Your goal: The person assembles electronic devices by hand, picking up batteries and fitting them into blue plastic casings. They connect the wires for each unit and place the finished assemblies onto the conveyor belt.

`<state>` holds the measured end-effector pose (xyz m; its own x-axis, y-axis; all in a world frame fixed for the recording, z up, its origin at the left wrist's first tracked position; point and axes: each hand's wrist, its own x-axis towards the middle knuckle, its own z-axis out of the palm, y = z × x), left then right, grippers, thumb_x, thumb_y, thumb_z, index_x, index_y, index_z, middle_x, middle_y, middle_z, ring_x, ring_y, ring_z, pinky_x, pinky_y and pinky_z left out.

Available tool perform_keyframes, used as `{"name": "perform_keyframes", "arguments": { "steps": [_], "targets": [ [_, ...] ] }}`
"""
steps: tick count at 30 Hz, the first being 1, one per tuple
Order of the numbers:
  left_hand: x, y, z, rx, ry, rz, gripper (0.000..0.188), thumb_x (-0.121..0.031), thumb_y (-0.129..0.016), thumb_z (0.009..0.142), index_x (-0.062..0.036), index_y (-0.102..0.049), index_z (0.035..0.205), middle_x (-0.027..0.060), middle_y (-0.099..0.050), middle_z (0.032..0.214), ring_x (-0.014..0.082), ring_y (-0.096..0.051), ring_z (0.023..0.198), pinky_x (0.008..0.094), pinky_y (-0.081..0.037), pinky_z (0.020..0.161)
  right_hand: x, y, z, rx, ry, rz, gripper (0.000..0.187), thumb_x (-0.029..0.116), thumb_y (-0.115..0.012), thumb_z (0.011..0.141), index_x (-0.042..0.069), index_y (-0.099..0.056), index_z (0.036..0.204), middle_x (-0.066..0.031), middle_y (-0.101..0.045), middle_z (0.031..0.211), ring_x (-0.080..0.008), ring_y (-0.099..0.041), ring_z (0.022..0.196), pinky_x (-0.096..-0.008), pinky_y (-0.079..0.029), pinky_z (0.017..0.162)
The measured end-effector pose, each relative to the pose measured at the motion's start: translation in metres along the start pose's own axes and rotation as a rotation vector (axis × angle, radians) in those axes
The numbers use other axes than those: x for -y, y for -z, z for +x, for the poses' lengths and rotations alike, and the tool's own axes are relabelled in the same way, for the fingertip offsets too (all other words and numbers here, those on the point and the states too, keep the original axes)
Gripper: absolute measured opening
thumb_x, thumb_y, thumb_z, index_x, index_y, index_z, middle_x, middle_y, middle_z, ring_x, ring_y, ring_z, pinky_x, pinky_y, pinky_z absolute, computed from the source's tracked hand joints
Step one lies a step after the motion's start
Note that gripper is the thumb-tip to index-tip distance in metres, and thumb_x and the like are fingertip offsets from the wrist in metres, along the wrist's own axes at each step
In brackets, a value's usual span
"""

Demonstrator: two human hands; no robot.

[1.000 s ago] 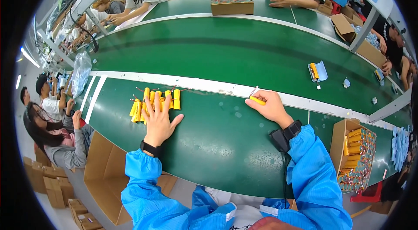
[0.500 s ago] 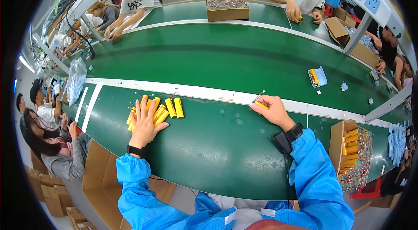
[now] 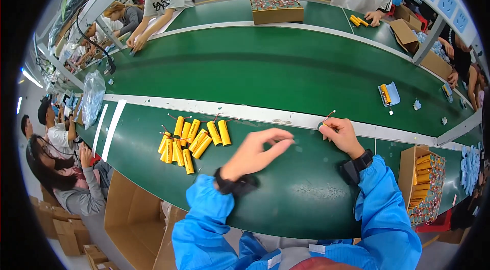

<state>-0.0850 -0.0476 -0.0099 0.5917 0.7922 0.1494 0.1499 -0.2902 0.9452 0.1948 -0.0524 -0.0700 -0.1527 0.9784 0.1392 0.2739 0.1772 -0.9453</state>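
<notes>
My right hand [image 3: 343, 138] is closed around a yellow cylindrical battery, mostly hidden by the fingers. Its thin wire [image 3: 328, 116] ends in a small white connector and sticks out past the fingertips toward the white rail. My left hand [image 3: 259, 151] is in the air over the green tabletop, fingers apart and holding nothing. To its left lies a loose group of yellow batteries [image 3: 188, 155] with thin wires, pointing various ways. Two batteries [image 3: 224, 133] rest side by side at the group's right edge, nearest the left hand.
A cardboard box [image 3: 406, 174] packed with yellow batteries stands at the right. Beyond the white rail [image 3: 255, 110], the green belt [image 3: 229, 71] carries a blue holder [image 3: 392, 92] with batteries. A clear plastic bag [image 3: 93, 97] sits at the left. Co-workers sit across and at the left.
My left hand has lifted off the battery group and moved right, uncovering it. My right hand still holds its battery, now more hidden. The view has shifted slightly.
</notes>
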Motion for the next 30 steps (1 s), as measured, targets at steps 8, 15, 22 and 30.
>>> {"name": "perform_keyframes", "arguments": {
  "steps": [8, 15, 22, 30],
  "targets": [
    [0.042, -0.026, 0.008, 0.25, 0.307, -0.277, 0.018, -0.017, -0.058, 0.095, -0.0021, -0.066, 0.089, -0.0041, -0.056, 0.066, 0.0017, -0.046, 0.059, 0.0199, -0.036, 0.052, -0.005, 0.0, 0.001, -0.028, -0.048, 0.05, 0.018, 0.017, -0.064, 0.089, 0.0, -0.07, 0.089, -0.001, -0.062, 0.063, -0.0053, -0.053, 0.053, -0.021, -0.04, 0.048],
    [0.05, -0.026, 0.008, 0.165, 0.305, -0.311, 0.019, -0.018, -0.058, 0.095, -0.002, -0.066, 0.088, -0.0081, -0.053, 0.066, -0.0015, -0.041, 0.059, 0.0183, -0.031, 0.051, -0.004, -0.002, 0.005, -0.028, -0.057, -0.008, 0.022, 0.016, -0.057, 0.092, -0.002, -0.066, 0.081, -0.0027, -0.061, 0.063, -0.0069, -0.053, 0.052, -0.0211, -0.041, 0.047],
    [0.056, -0.027, 0.004, 0.065, 0.246, -0.378, 0.018, -0.018, -0.059, 0.095, -0.0017, -0.065, 0.09, -0.0085, -0.052, 0.066, -0.0021, -0.04, 0.059, 0.0175, -0.03, 0.051, -0.009, -0.011, 0.009, -0.043, -0.03, -0.038, 0.023, 0.017, -0.059, 0.091, -0.002, -0.067, 0.078, -0.0023, -0.061, 0.061, -0.0062, -0.052, 0.051, -0.0213, -0.04, 0.045],
    [0.05, -0.027, -0.002, -0.035, 0.189, -0.445, 0.015, -0.016, -0.063, 0.091, -0.0005, -0.064, 0.092, -0.0037, -0.058, 0.074, 0.0005, -0.048, 0.064, 0.0188, -0.039, 0.056, 0.016, -0.062, -0.014, 0.31, 0.381, -0.282, 0.016, 0.019, -0.068, 0.082, 0.005, -0.068, 0.077, -0.0032, -0.063, 0.065, -0.0169, -0.054, 0.057, -0.0298, -0.042, 0.058]
  ]
}}
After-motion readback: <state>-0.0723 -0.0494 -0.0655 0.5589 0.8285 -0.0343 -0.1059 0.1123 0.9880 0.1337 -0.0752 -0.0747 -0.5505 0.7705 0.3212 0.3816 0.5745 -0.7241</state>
